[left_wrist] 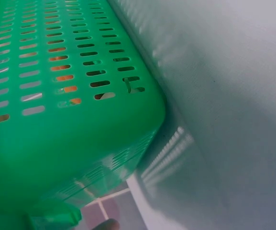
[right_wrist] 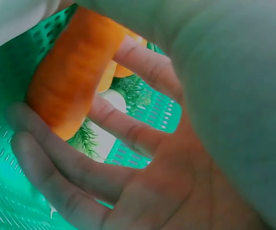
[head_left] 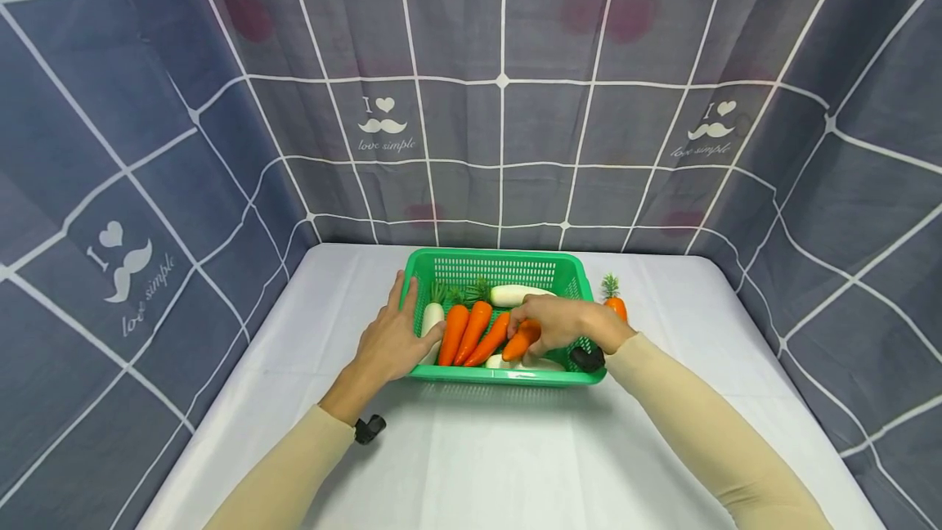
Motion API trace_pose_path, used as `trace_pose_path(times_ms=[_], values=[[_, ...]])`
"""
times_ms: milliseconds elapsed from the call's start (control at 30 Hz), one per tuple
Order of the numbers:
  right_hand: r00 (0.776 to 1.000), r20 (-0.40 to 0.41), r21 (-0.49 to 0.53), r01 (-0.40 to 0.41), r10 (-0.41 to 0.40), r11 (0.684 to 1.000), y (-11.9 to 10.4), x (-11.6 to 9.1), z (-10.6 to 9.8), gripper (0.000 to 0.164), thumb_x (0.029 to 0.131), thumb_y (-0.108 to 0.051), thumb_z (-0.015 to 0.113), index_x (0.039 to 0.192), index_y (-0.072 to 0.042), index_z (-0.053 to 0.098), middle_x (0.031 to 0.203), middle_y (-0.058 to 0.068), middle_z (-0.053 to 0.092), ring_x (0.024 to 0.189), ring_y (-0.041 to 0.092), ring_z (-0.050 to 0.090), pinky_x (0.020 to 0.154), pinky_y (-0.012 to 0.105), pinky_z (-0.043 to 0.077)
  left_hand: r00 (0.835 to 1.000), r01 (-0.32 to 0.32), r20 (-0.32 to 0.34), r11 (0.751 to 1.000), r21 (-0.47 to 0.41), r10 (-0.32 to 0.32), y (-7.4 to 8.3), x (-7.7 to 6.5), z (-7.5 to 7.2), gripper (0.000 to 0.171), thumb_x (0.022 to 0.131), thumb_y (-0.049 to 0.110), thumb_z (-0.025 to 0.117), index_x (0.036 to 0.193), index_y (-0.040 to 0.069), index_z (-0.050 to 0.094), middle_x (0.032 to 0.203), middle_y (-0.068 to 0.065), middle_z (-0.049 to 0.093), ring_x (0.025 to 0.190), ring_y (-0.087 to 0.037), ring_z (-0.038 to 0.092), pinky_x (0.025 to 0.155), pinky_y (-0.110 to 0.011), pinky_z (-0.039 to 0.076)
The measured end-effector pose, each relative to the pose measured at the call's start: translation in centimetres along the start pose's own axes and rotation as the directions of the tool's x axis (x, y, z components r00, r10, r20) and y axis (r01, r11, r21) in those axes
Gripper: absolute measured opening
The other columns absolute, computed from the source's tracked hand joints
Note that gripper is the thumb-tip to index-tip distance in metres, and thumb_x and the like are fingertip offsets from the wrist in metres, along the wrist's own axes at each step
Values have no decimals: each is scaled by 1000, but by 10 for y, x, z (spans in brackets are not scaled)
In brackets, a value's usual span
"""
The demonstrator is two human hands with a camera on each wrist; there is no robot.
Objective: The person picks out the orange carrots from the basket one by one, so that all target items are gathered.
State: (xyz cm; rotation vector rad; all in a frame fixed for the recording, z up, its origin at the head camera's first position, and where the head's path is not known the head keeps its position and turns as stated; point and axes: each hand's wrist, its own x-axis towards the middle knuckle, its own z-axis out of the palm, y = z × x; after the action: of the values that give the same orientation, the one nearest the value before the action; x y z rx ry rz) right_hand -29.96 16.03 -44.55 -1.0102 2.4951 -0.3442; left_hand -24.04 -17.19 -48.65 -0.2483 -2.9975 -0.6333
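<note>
A green plastic basket (head_left: 508, 377) holds several orange carrots (head_left: 474, 330) with green tops and white radishes (head_left: 515, 294). My right hand (head_left: 555, 321) reaches into its right part and grips a carrot (head_left: 521, 340); in the right wrist view the fingers lie along this thick carrot (right_wrist: 73, 72), with the thumb hidden. My left hand (head_left: 390, 342) rests at the basket's left rim, fingers extended and the thumb over a white radish (head_left: 432, 316). In the left wrist view, the slotted basket wall (left_wrist: 56, 143) fills the left side and one fingertip (left_wrist: 108, 224) shows at the bottom.
Another carrot (head_left: 614, 305) lies on the white tabletop (head_left: 486, 456) just right of the basket, partly hidden by the right wrist. Grey checked cloth (head_left: 456, 121) hangs behind the table and on both sides. Black wrist-camera parts (head_left: 370, 429) sit at both wrists.
</note>
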Motion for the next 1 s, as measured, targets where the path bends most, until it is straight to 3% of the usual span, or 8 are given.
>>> trace_pose_path(times_ms=[233, 400, 500, 600, 733, 833, 1000], values=[[994, -97, 17, 62, -60, 998, 2, -11, -4, 36, 102, -37, 94, 132, -25, 79, 136, -1, 77, 130, 25, 68, 117, 51, 56, 1000, -2, -3, 1000, -8, 2, 1, 1, 1, 105, 112, 68, 62, 188, 8, 19, 199, -14, -1, 136, -51, 71, 80, -57, 67], [980, -177, 36, 95, -87, 995, 6, -20, -8, 32, 107, -31, 89, 134, -21, 77, 128, -3, 80, 107, 20, 72, 102, 40, 59, 1000, -1, -5, 1000, -4, 1, 1, 1, 1, 105, 112, 68, 62, 188, 8, 19, 199, -15, 0, 136, -50, 71, 80, -56, 67], [970, -223, 100, 123, -98, 987, 10, -24, -8, 22, 109, -25, 86, 127, -19, 75, 120, -2, 79, 90, 17, 75, 90, 33, 63, 1000, 2, -7, 1000, -4, -2, 1, 1, 1, 105, 112, 68, 63, 188, 9, 19, 199, -15, 0, 133, -50, 72, 77, -54, 66], [958, -269, 168, 147, -99, 975, 14, -29, -9, 12, 110, -20, 85, 115, -20, 74, 114, -1, 78, 86, 15, 79, 86, 31, 66, 1000, 4, -9, 1000, 1, -4, 1, 1, 1, 105, 112, 69, 62, 188, 9, 20, 199, -14, 0, 130, -49, 73, 74, -52, 65], [934, -352, 171, 134, -67, 976, 18, -36, -10, 8, 110, -19, 84, 113, -22, 78, 119, -2, 81, 96, 13, 82, 90, 30, 67, 1000, 9, -8, 1000, 3, -9, 1, 1, 2, 106, 112, 69, 62, 188, 10, 19, 199, -14, 0, 128, -49, 73, 71, -49, 63], [909, -417, 181, 103, -18, 978, 20, -42, -11, 18, 108, -16, 84, 126, -18, 83, 127, 0, 84, 96, 14, 82, 89, 30, 68, 1000, 15, -5, 1000, -2, -15, 1, 1, 2, 105, 112, 69, 62, 188, 10, 18, 199, -13, -1, 127, -48, 72, 71, -48, 62], [867, -496, 232, 86, 42, 969, 25, -52, -13, 30, 104, -9, 83, 133, -16, 82, 121, 3, 87, 93, 14, 85, 88, 31, 70, 1000, 14, -6, 1000, -8, -14, 2, 1, 1, 105, 112, 69, 60, 188, 10, 19, 199, -14, 1, 135, -53, 71, 80, -58, 67]])
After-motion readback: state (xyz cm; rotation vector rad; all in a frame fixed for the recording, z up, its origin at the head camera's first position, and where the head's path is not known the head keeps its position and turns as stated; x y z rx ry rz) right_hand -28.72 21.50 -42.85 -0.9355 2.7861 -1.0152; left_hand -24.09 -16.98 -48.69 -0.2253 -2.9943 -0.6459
